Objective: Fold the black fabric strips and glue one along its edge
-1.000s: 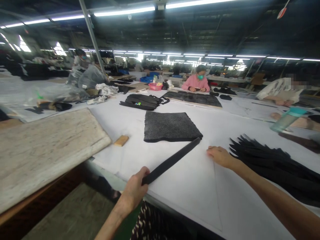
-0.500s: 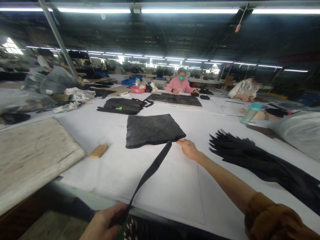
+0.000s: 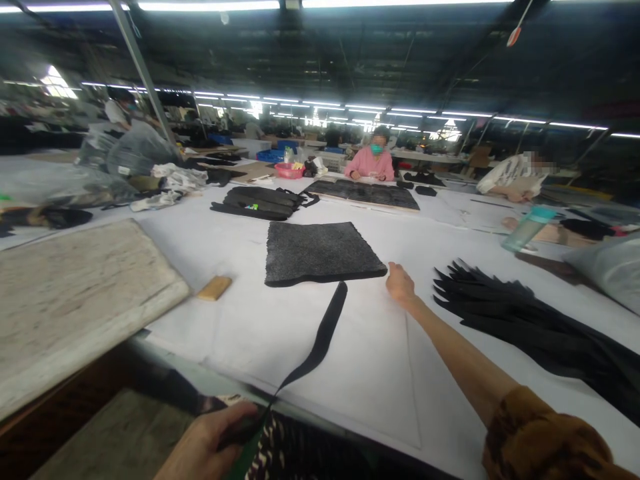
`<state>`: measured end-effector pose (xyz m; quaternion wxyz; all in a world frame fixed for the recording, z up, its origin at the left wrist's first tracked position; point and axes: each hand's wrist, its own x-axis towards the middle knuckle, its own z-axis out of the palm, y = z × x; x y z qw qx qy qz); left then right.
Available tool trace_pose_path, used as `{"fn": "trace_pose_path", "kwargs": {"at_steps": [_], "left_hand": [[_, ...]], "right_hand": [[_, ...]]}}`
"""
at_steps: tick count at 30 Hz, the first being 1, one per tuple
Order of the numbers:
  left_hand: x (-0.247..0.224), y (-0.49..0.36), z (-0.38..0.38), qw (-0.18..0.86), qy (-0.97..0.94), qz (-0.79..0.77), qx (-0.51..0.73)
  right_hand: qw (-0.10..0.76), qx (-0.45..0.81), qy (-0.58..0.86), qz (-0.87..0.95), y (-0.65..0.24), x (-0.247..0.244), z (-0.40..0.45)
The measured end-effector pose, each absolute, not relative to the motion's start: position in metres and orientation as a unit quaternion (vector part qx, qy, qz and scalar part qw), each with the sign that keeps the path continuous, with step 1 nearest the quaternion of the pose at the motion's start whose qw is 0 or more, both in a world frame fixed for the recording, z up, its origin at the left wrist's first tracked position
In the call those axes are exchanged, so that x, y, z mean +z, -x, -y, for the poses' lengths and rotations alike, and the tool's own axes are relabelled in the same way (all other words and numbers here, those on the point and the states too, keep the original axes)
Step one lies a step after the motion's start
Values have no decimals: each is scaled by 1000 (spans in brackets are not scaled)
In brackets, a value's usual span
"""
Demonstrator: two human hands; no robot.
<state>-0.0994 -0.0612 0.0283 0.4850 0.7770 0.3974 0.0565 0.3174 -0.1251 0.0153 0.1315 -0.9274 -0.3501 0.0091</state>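
Note:
My left hand (image 3: 217,437) is low at the table's front edge, its fingers closed round one end of a black fabric strip (image 3: 323,337). The strip runs up and away from it, twisted, with its rounded far end near a dark grey fabric piece (image 3: 320,252). That piece lies flat on the white table, with a jagged left side and a black front edge. My right hand (image 3: 401,285) is at the piece's front right corner, fingers drawn together; whether they touch the corner or pinch something is hidden. Right of my forearm lies a pile of black strips (image 3: 520,327).
A pale thick board (image 3: 90,287) covers the left front, with a small yellowish block (image 3: 214,288) beside it. Farther back are black fabric pieces (image 3: 263,201), a pink basket (image 3: 290,171), and a person in pink (image 3: 371,163). A teal-lidded bottle (image 3: 527,230) stands at right.
My right hand has slid rightward along the front edge of the grey piece to its corner. My left hand still holds the strip low down. The whole view has shifted a little.

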Motion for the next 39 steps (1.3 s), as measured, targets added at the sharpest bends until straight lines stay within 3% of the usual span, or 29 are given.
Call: {"fn": "trace_pose_path", "kwargs": {"at_steps": [5,11,26,39], "left_hand": [[28,106,61,503,-762,-406,40],[31,122,62,632,-668,-392,13],[22,94,61,608,-657,-431,113],[24,64,61,479,-739,-457,121]], "right_hand": [[172,40,802,571,-264,16,120],[167,79,641,745,-222,9,105],[23,-1,722,692,-247,4,190],[98,-61,848,518,-272,-10,232]]}}
